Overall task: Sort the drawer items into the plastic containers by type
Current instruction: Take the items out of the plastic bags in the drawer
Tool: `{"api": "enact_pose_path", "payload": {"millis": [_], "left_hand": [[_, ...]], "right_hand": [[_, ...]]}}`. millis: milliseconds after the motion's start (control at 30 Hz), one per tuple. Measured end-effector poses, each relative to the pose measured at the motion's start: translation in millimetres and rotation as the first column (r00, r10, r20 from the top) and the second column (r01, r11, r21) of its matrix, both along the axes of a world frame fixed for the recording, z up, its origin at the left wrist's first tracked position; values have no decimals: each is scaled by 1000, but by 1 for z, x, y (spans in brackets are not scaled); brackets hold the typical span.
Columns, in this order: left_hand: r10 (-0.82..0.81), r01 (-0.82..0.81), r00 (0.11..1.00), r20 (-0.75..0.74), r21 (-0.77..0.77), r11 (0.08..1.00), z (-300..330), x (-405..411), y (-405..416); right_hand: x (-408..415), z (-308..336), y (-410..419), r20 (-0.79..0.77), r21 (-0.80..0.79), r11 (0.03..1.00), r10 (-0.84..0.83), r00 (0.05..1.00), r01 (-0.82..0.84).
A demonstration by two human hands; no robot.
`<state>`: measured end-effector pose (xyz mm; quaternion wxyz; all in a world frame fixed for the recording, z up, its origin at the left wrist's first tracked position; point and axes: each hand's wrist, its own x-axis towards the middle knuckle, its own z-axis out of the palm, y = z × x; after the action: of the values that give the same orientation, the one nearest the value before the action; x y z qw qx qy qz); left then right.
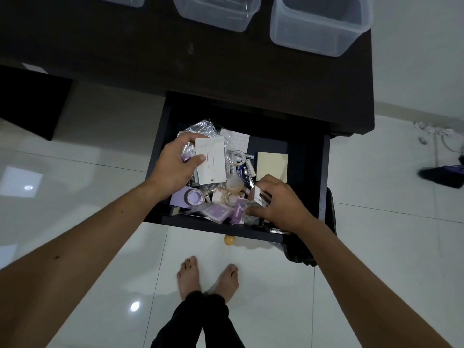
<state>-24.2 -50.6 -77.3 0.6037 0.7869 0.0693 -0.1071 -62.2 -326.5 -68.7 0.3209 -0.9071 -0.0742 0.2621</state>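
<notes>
Domestic room, private home.
Glossy white floor tiles (376, 247); dark wooden tabletop (226, 66) with open drawer (301, 151) of mixed household odds: batteries (242, 170), tape roll (193, 197), sachets, cards. Clear plastic containers (319, 23) on top. Bare feet (208, 277) on the floor; loose cables (437, 134) by the wall.

Dim indoor scene with bright ceiling-light glare spots on the glossy white floor tiles (105, 272), a dark shadowy desk (175, 61), soft focus, and wide-angle bending at the edges.
</notes>
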Motion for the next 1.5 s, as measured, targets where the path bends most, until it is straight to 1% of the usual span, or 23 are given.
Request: {"api": "enact_pose_path", "payload": {"millis": [100, 233, 333, 400, 467, 533, 667, 700, 767, 933, 1067, 1167, 1233, 1300, 1367, 1500], "left_hand": [[-16, 16, 1000, 12, -19, 1000, 6, 1, 1], [-43, 44, 998, 54, -13, 999, 18, 6, 8], [-57, 58, 998, 37, -36, 998, 28, 10, 15], [-54, 57, 997, 51, -48, 997, 36, 11, 21], [-41, 46, 997, 68, -70, 997, 44, 11, 28], [-30, 35, 997, 71, -66, 997, 48, 9, 36], [-6, 11, 998, 68, -63, 998, 52, 4, 51], [-3, 7, 998, 66, -63, 998, 52, 2, 54], [5, -1, 998, 66, -64, 998, 52, -1, 59], [27, -21, 998, 62, -86, 996, 49, -7, 63], [26, -21, 998, 51, -89, 996, 46, -9, 64], [27, -22, 998, 49, -91, 996, 46, -10, 64], [31, -27, 999, 44, -83, 996, 46, -10, 63], [33, -30, 999, 37, -74, 997, 46, -10, 62], [32, -30, 999, 33, -64, 998, 45, -10, 63], [29, -27, 999, 31, -64, 998, 43, -10, 64]], "right_hand": [[1, 5, -4, -57, -25, 1000, -13, 998, 12], [7, 16, -15, -119, 30, 999, -34, 992, 37], [14, 31, -20, -213, 183, 978, -64, 975, 104], [17, 44, -15, -292, 317, 928, -102, 951, 196], [19, 50, 0, -360, 375, 890, -118, 925, 259], [21, 49, 19, -399, 341, 908, -96, 912, 244], [22, 35, 48, -344, 176, 984, 65, 937, -4], [21, 32, 52, -325, 141, 989, 84, 942, -40], [18, 29, 56, -308, 111, 992, 92, 947, -61], [17, 27, 60, -343, 74, 996, 65, 937, -42], [12, 26, 63, -377, 51, 997, 74, 923, -59], [9, 25, 64, -368, 47, 996, 91, 925, -79], [9, 26, 66, -387, 66, 994, 110, 915, -92], [8, 24, 66, -415, 118, 989, 127, 901, -85], [7, 23, 65, -442, 173, 984, 110, 891, -35], [6, 21, 64, -500, 277, 947, -3, 866, 163]]}}
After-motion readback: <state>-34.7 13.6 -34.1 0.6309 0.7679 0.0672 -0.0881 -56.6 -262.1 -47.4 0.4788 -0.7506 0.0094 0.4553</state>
